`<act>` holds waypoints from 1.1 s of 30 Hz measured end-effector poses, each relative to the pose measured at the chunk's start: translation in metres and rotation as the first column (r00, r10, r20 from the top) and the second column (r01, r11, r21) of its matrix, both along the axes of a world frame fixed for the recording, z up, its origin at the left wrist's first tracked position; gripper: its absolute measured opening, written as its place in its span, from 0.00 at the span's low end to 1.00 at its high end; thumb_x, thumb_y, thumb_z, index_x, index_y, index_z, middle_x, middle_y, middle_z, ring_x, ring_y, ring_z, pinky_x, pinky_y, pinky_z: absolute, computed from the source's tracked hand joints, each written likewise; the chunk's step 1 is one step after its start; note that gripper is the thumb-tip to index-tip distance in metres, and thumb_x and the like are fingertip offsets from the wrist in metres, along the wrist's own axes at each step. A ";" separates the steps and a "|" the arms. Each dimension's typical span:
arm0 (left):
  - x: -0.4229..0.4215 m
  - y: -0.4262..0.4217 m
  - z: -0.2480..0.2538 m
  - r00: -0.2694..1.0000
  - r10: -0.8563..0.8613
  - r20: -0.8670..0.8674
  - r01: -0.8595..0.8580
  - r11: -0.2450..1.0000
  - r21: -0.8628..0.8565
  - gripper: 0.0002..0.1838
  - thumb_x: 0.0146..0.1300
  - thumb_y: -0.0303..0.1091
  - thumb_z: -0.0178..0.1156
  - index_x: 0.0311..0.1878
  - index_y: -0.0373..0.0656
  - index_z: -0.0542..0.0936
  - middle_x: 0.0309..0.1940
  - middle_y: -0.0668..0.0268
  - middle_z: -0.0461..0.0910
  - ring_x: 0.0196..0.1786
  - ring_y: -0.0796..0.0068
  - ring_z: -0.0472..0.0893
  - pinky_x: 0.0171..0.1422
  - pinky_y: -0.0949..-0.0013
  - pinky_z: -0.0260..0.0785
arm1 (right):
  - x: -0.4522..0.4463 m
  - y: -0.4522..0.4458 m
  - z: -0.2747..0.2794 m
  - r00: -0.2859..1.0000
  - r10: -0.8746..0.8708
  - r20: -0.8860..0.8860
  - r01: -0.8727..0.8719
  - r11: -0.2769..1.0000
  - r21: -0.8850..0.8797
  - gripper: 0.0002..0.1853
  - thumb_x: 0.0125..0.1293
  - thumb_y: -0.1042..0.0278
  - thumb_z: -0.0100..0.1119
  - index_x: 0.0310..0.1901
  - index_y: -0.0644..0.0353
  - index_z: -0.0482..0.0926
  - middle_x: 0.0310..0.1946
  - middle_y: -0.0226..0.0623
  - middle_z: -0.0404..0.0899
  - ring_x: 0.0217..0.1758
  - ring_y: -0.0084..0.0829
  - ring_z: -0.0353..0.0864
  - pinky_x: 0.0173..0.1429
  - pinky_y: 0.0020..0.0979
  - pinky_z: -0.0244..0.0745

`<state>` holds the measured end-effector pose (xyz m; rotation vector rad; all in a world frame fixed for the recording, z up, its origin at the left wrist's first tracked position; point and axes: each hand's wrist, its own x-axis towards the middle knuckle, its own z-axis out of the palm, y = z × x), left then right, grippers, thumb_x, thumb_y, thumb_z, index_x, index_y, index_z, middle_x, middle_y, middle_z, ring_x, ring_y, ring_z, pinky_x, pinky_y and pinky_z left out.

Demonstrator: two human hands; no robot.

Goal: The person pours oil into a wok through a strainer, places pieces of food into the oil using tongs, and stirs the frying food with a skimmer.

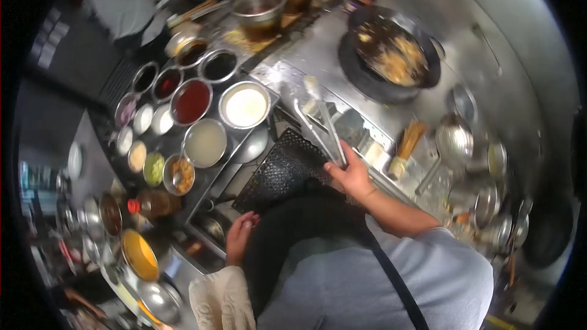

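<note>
Metal tongs (329, 129) are held in my right hand (353, 174), their arms spread and pointing away from me over the counter edge. Beyond them, food fries in dark oil in a black wok (359, 74). My left hand (239, 232) is low in front of my body, near the black perforated mat (285, 168); its fingers are curled together, and whether it holds anything is hidden. A light cloth (221, 299) hangs at my left forearm.
Bowls of sauces, including a red one (191, 102) and a white one (244, 105), stand at the left. A bamboo brush (408, 145) and a strainer (455, 139) lie at the right. Another person (125, 3) stands at the upper left, near a flame.
</note>
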<state>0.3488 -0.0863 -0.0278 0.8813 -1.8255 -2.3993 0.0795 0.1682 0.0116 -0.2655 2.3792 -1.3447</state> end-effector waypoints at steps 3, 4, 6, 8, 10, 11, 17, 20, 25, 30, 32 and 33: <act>-0.047 -0.019 0.011 0.982 -0.184 0.030 0.184 0.983 0.007 0.20 0.76 0.33 0.51 0.66 0.34 0.71 0.60 0.55 0.78 0.62 0.66 0.78 0.67 0.66 0.68 | 0.004 0.024 -0.013 0.967 -0.253 0.019 0.246 0.954 0.171 0.45 0.54 0.62 0.71 0.73 0.65 0.62 0.33 0.34 0.79 0.33 0.27 0.77 0.39 0.30 0.75; -0.067 -0.022 0.016 0.968 -0.249 0.042 0.249 0.968 -0.009 0.20 0.76 0.34 0.51 0.66 0.34 0.71 0.59 0.55 0.78 0.61 0.66 0.78 0.67 0.66 0.68 | 0.000 0.027 -0.024 0.952 -0.307 0.015 0.299 0.938 0.176 0.45 0.54 0.62 0.71 0.73 0.65 0.62 0.32 0.35 0.80 0.32 0.29 0.78 0.39 0.31 0.76; -0.097 -0.021 0.030 0.940 -0.341 0.010 0.341 0.938 -0.060 0.19 0.76 0.33 0.53 0.65 0.34 0.72 0.58 0.56 0.79 0.61 0.68 0.78 0.67 0.66 0.68 | -0.014 0.014 -0.045 0.942 -0.335 -0.023 0.334 0.926 0.176 0.45 0.56 0.60 0.69 0.73 0.66 0.60 0.33 0.41 0.81 0.35 0.39 0.81 0.43 0.37 0.77; -0.115 -0.015 0.038 0.904 -0.426 -0.042 0.420 0.901 -0.109 0.18 0.77 0.34 0.52 0.64 0.35 0.72 0.58 0.59 0.79 0.60 0.70 0.78 0.65 0.67 0.68 | -0.034 -0.014 -0.055 0.932 -0.363 0.008 0.357 0.920 0.164 0.45 0.57 0.59 0.67 0.73 0.67 0.58 0.36 0.48 0.82 0.41 0.46 0.83 0.48 0.42 0.77; -0.126 -0.010 0.043 0.891 -0.453 -0.044 0.448 0.890 -0.090 0.18 0.75 0.32 0.54 0.63 0.34 0.73 0.58 0.58 0.79 0.61 0.70 0.78 0.66 0.68 0.68 | -0.065 -0.051 -0.079 0.880 -0.450 0.153 0.438 0.893 0.104 0.44 0.58 0.59 0.66 0.73 0.69 0.57 0.45 0.59 0.82 0.50 0.52 0.83 0.58 0.43 0.76; -0.127 -0.008 0.044 0.883 -0.468 -0.043 0.464 0.882 -0.080 0.18 0.74 0.31 0.55 0.64 0.34 0.73 0.58 0.58 0.79 0.61 0.70 0.78 0.67 0.68 0.68 | -0.084 -0.074 -0.102 0.848 -0.527 0.055 0.510 0.839 0.188 0.43 0.60 0.59 0.64 0.73 0.70 0.57 0.54 0.64 0.77 0.59 0.54 0.79 0.64 0.44 0.74; -0.102 -0.023 0.033 0.908 -0.417 -0.044 0.415 0.909 -0.040 0.20 0.77 0.33 0.48 0.66 0.31 0.71 0.60 0.52 0.78 0.62 0.63 0.79 0.69 0.63 0.68 | -0.126 -0.117 -0.117 0.764 -0.628 0.150 0.569 0.764 0.305 0.54 0.59 0.59 0.65 0.78 0.66 0.39 0.71 0.65 0.55 0.69 0.60 0.67 0.73 0.41 0.65; -0.077 -0.032 0.013 0.924 -0.354 -0.141 0.367 0.927 0.080 0.22 0.78 0.35 0.46 0.67 0.30 0.69 0.62 0.50 0.76 0.64 0.61 0.77 0.71 0.62 0.66 | -0.097 -0.106 -0.072 0.806 -0.566 0.175 0.521 0.818 0.245 0.52 0.60 0.58 0.65 0.78 0.64 0.42 0.71 0.62 0.55 0.71 0.58 0.65 0.75 0.41 0.63; -0.072 -0.040 0.020 0.887 -0.431 -0.165 0.447 0.892 0.072 0.26 0.78 0.40 0.46 0.69 0.31 0.67 0.65 0.49 0.74 0.70 0.61 0.71 0.76 0.60 0.58 | -0.040 -0.068 -0.085 0.893 -0.216 -0.394 0.254 0.966 0.046 0.37 0.65 0.62 0.60 0.73 0.66 0.59 0.66 0.56 0.66 0.68 0.55 0.69 0.72 0.42 0.66; -0.093 -0.039 0.057 0.759 -0.599 -0.255 0.608 0.792 -0.054 0.26 0.76 0.43 0.48 0.67 0.33 0.71 0.68 0.50 0.71 0.74 0.58 0.67 0.79 0.59 0.53 | -0.016 -0.027 -0.051 0.999 0.048 -0.004 -0.048 0.996 -0.071 0.23 0.74 0.57 0.54 0.63 0.63 0.74 0.50 0.48 0.80 0.52 0.42 0.81 0.58 0.38 0.77; -0.098 -0.041 0.058 0.735 -0.611 -0.294 0.615 0.784 -0.091 0.25 0.75 0.43 0.49 0.66 0.34 0.73 0.69 0.50 0.70 0.74 0.57 0.66 0.79 0.58 0.52 | -0.033 -0.029 -0.042 0.989 -0.021 0.146 0.059 0.963 -0.264 0.24 0.76 0.53 0.52 0.63 0.62 0.75 0.49 0.45 0.81 0.48 0.36 0.82 0.53 0.36 0.79; -0.102 -0.042 0.059 0.723 -0.615 -0.313 0.614 0.781 -0.116 0.25 0.74 0.44 0.49 0.65 0.35 0.74 0.70 0.50 0.70 0.75 0.56 0.65 0.79 0.57 0.51 | -0.056 -0.033 -0.033 0.980 -0.071 0.185 0.136 0.921 -0.365 0.26 0.76 0.51 0.52 0.65 0.62 0.74 0.49 0.43 0.81 0.47 0.33 0.82 0.51 0.35 0.79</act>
